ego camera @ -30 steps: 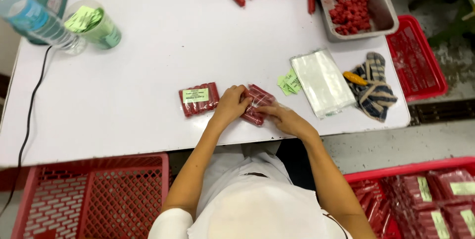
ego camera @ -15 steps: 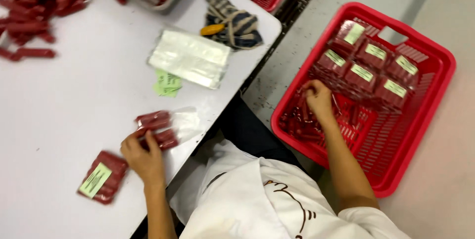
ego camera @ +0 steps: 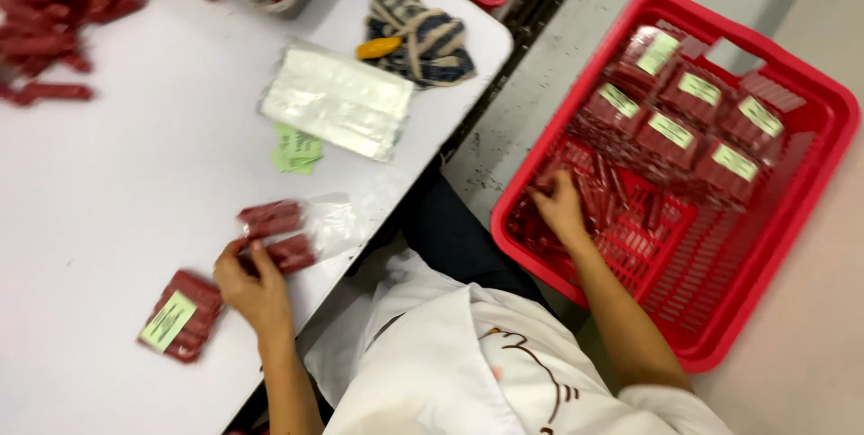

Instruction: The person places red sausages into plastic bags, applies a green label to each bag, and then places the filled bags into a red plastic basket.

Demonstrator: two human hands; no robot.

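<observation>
- Left hand (ego camera: 256, 287): grip loose, fingertips pinning a clear half-filled bag of red sausages (ego camera: 286, 233) flat on the white tabletop (ego camera: 117, 192), near its edge.
- Right hand (ego camera: 560, 210): reaches down into the red plastic basket (ego camera: 801, 210) on the floor; fingers curled among labelled packs (ego camera: 670, 111), hold unclear.
- Sealed labelled pack (ego camera: 180, 316) lies beside the left wrist.

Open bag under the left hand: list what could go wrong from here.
1. The open bag lies near the table edge, its clear end loose; a nudge from the left hand could spill the red sticks.
2. The right hand reaches into the red basket away from the table, so the bag may go unwatched.
</observation>
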